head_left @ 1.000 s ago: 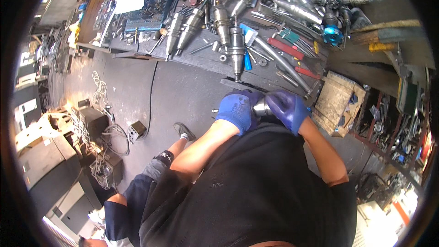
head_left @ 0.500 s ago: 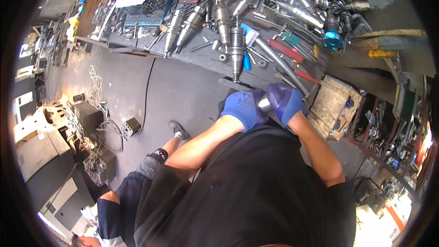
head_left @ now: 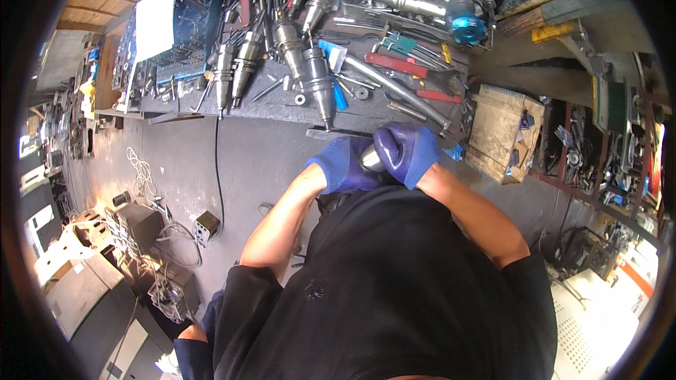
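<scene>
Both my hands wear blue gloves with darker purple coating and meet in front of my belly, at the bench's near edge. Between them shows a shiny metal cylindrical part point(head_left: 372, 159), with its ends hidden in the gloves. My left hand point(head_left: 346, 166) is closed round its left end. My right hand point(head_left: 407, 155) is wrapped over its right end, thumb folded across. Just beyond the hands, a steel tool holder point(head_left: 318, 88) lies on the bench with its narrow tip toward me, beside a flat dark bar point(head_left: 334, 133) at the edge.
More tool holders point(head_left: 245, 63), red-handled wrenches point(head_left: 398, 65), a long metal bar point(head_left: 401, 91) and a blue-ringed cutter point(head_left: 467, 28) crowd the bench point(head_left: 274, 109). A worn box point(head_left: 501, 134) stands at right, by parts shelves point(head_left: 574, 141). A cable point(head_left: 218, 169) crosses the floor; another person's arm point(head_left: 191, 334) shows lower left.
My view has turned, so the bench sits further left in the picture. Both hands stay closed on the metal part. The other person at lower left is now mostly hidden behind me.
</scene>
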The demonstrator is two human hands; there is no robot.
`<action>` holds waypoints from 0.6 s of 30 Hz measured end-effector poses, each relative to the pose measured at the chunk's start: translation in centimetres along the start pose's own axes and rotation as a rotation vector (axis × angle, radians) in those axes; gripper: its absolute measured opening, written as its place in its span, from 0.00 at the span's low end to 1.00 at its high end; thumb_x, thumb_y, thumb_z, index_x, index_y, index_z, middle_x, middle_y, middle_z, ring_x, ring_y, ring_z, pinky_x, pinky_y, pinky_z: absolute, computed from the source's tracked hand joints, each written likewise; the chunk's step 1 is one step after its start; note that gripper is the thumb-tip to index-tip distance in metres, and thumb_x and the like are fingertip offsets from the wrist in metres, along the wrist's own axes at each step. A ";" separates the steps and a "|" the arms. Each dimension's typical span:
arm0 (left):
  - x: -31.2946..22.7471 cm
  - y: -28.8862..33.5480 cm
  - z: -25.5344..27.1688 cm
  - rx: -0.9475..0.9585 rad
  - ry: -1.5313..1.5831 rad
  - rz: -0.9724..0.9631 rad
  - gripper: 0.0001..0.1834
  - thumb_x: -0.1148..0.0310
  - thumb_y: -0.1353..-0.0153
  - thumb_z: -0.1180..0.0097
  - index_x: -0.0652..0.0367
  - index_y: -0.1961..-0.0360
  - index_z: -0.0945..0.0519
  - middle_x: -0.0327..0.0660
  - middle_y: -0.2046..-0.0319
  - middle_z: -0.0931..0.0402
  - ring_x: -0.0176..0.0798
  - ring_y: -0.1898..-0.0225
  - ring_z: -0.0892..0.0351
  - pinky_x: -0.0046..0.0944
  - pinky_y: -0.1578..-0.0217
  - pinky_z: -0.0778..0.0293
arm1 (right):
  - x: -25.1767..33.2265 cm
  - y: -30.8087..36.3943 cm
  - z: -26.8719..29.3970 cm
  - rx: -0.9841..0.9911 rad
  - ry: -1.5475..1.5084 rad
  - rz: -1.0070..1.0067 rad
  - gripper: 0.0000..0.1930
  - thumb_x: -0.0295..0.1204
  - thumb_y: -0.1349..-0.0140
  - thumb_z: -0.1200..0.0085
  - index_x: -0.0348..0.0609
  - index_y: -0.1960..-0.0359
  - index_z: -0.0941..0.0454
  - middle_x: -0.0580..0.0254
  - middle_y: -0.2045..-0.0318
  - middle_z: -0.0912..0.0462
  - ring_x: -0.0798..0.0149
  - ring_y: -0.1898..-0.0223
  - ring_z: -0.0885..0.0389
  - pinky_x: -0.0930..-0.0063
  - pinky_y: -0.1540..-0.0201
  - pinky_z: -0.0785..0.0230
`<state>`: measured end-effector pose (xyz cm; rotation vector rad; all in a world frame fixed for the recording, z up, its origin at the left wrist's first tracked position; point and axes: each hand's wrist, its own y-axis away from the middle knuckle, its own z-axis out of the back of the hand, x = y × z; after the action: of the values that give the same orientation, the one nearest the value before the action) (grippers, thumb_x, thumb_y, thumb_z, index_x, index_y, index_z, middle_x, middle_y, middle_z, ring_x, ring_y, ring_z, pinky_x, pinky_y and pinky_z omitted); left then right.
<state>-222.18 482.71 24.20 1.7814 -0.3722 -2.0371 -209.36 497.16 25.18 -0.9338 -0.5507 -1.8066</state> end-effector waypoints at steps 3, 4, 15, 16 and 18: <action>0.1 -0.3 0.2 0.016 0.007 -0.027 0.28 0.59 0.58 0.25 0.59 0.54 0.15 0.49 0.63 0.13 0.43 0.62 0.15 0.44 0.56 0.22 | -0.4 0.3 0.6 0.022 -0.118 -0.017 0.12 0.36 0.32 0.43 0.39 0.67 0.16 0.45 0.71 0.16 0.46 0.69 0.15 0.58 0.68 0.26; 0.0 -0.4 0.5 0.025 0.024 -0.031 0.28 0.59 0.58 0.25 0.60 0.54 0.16 0.48 0.64 0.13 0.41 0.63 0.15 0.43 0.57 0.22 | -0.6 0.4 1.1 0.047 -0.282 -0.102 0.13 0.36 0.31 0.44 0.38 0.64 0.16 0.48 0.70 0.14 0.51 0.68 0.14 0.61 0.66 0.26; -2.8 0.4 1.3 0.096 0.209 0.090 0.31 0.64 0.57 0.22 0.65 0.51 0.17 0.36 0.62 0.17 0.31 0.63 0.22 0.37 0.56 0.22 | -5.5 1.6 1.3 0.184 -0.875 -0.308 0.47 0.70 0.35 0.54 0.31 0.39 0.27 0.50 0.46 0.17 0.58 0.45 0.18 0.60 0.40 0.25; -2.8 0.5 1.4 0.093 0.189 0.105 0.31 0.64 0.56 0.22 0.65 0.51 0.17 0.38 0.62 0.16 0.32 0.63 0.21 0.37 0.56 0.22 | -5.2 1.8 1.6 0.152 -0.837 -0.229 0.44 0.67 0.34 0.52 0.31 0.40 0.26 0.50 0.47 0.17 0.59 0.46 0.17 0.61 0.40 0.25; -3.1 0.1 1.4 0.098 0.141 0.125 0.31 0.63 0.56 0.22 0.65 0.50 0.17 0.41 0.61 0.15 0.34 0.62 0.18 0.38 0.56 0.21 | -3.8 1.7 2.1 0.093 -0.685 -0.136 0.34 0.58 0.33 0.45 0.34 0.45 0.23 0.53 0.52 0.16 0.62 0.50 0.17 0.64 0.44 0.25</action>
<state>-223.28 483.95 27.17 1.8964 -0.5347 -1.8247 -206.25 500.10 23.30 -1.4829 -1.1332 -1.5311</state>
